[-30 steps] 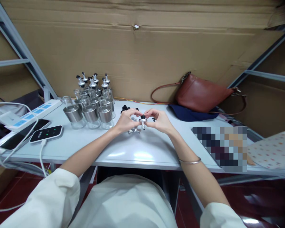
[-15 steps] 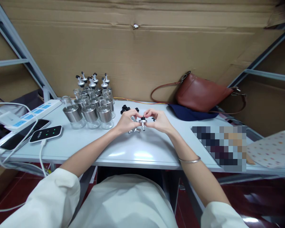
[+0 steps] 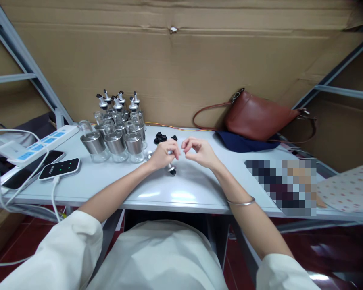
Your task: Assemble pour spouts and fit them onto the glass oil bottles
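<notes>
1. The silver pourer (image 3: 171,168) is right at the person's left hand (image 3: 162,155), over the middle of the worktop (image 3: 157,183). Its black stopper end points toward the person's body, and its long axis runs from under the fingers toward the near edge, slanting a little to the right. The spout end is hidden by the hand, so I can't say which way it aims.
2. The left hand has its fingers bent above that pourer; from here I can't tell whether they grip it.
3. The right hand (image 3: 201,153) is just beside the left, thumb and forefinger curled close together; whether something small is pinched there, I can't make out.
4. Beyond the hands, a few black stoppers (image 3: 161,138) lie in a loose cluster.
5. Off to the left stand the glass bottles (image 3: 115,147), upright in close rows, each with a steel band around it. The nearer ones have open necks; those at the back carry pourers (image 3: 117,105) in their mouths, spouts upward. What the bottles contain is too small to tell.
6. On the far right, a brown handbag (image 3: 260,117) rests on its side, partly over a navy cloth item (image 3: 242,143).
</notes>
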### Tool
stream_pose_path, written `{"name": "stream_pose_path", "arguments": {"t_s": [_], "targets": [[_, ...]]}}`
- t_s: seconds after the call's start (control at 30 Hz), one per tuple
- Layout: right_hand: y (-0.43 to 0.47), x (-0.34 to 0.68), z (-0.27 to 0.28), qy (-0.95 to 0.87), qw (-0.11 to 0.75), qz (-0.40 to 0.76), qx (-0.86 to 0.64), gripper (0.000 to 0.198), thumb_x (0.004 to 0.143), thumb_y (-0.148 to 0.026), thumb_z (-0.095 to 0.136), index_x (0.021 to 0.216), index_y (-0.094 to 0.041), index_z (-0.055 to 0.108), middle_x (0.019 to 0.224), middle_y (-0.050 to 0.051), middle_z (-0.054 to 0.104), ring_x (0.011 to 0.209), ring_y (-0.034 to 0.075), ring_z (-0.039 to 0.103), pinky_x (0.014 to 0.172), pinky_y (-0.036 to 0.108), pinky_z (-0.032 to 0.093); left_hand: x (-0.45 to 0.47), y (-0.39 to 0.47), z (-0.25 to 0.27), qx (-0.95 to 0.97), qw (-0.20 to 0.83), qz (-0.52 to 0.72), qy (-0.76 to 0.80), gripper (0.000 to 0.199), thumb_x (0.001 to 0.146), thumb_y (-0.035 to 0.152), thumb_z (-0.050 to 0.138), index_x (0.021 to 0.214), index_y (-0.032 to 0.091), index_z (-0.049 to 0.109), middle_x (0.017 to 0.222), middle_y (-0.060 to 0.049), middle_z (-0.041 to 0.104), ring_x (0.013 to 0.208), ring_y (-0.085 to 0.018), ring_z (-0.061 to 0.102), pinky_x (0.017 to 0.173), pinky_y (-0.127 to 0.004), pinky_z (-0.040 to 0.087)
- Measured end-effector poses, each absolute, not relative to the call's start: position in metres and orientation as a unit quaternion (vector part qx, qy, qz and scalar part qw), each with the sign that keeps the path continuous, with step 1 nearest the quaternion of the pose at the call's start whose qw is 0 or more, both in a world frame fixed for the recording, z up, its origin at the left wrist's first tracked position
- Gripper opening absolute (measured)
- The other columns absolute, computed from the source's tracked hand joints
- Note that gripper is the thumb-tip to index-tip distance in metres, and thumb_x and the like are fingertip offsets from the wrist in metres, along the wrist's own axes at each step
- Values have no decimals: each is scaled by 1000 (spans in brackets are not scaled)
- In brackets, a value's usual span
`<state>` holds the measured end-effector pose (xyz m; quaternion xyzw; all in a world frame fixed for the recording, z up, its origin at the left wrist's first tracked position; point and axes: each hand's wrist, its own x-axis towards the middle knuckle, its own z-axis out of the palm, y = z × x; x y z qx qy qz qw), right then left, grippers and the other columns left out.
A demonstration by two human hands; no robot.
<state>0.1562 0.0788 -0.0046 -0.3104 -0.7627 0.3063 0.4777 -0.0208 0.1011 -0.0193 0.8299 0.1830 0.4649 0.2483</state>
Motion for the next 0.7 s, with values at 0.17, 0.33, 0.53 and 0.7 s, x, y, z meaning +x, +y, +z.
{"name": "stream_pose_path", "arguments": {"t_s": [0.17,0.33,0.53,0.7], "targets": [[84,155,-3,-757,498,211,-365,4,72,-17,55,74,-19,58,78,3,62,76,16,59,73,31,50,-15,104,-27,823,138,489,252,26,79,5,49,59,18,59,74,-2,64,77,-15,56,76,-31,44],[45,143,15,-778,467,65,-415,16,86,-19,42,84,-19,58,85,7,63,81,19,59,78,35,47,-16,109,-33,838,38,449,308,24,81,5,45,69,18,61,79,-3,64,82,-18,52,79,-33,42],[-71,121,-33,-906,297,96,-285,26,84,-34,53,102,-15,58,103,15,63,92,24,57,80,39,47,-16,104,-32,851,55,384,354,16,84,13,46,87,18,61,96,-4,64,97,-19,51,88,-33,38],[-92,105,-143,-807,60,352,-471,52,89,-44,43,131,-15,48,136,17,48,126,30,44,103,47,36,-15,102,-35,915,42,260,307,17,87,22,45,91,18,61,99,-5,63,99,-20,52,88,-35,36]]}}
